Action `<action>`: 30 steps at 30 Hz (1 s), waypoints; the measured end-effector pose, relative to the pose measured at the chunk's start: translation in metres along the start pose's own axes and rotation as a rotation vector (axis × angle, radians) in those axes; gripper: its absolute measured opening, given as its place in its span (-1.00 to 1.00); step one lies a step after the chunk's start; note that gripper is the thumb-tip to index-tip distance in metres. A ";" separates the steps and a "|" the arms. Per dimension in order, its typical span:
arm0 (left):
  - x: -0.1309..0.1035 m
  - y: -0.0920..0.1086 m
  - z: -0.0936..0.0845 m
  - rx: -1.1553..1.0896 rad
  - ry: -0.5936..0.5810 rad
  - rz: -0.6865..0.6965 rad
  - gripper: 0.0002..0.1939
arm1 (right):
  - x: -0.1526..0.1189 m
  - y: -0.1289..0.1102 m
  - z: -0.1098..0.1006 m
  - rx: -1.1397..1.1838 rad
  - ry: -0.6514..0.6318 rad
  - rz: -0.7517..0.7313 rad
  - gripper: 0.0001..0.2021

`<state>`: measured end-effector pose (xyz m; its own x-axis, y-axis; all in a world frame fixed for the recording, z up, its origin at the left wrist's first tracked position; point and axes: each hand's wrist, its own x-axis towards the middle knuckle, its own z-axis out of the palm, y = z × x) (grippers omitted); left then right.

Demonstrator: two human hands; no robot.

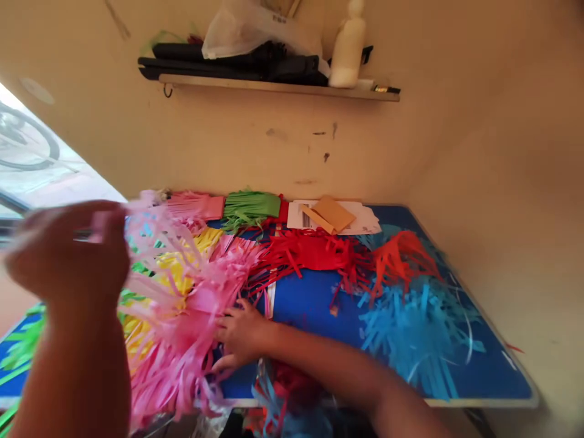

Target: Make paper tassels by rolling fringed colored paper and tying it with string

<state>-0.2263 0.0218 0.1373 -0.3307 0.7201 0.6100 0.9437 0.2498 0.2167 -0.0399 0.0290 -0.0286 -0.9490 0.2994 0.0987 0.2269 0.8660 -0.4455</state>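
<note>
My left hand [68,249] is raised at the left, blurred by motion, its fingers closed on pale pink fringed paper [157,243] whose thin strips hang and spread to the right. My right hand [244,334] reaches in from the lower right, fingers spread, touching the edge of a brighter pink fringed paper bundle [182,340] on the blue table [314,310]. Yellow fringed paper [176,274] lies partly hidden behind the pink strips. Right of the pink bundle lies red fringed paper [319,250].
Light blue fringe [420,328] and orange fringe [404,258] lie at the right. Green [252,210] and pink bundles [196,207] line the wall, beside white papers with brown card [332,213]. Above, a shelf [283,87] holds a white bottle [348,52]. More strips hang at the front edge.
</note>
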 end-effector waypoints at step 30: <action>-0.187 0.129 0.159 -0.296 -0.548 0.893 -0.53 | -0.185 0.052 -0.016 -0.007 0.343 0.480 -0.30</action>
<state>-0.0422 0.0227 -0.0701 0.5899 0.7735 0.2316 0.7800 -0.6201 0.0843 0.1511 0.0250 -0.0559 -0.6152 0.7697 0.1705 0.6160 0.6043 -0.5053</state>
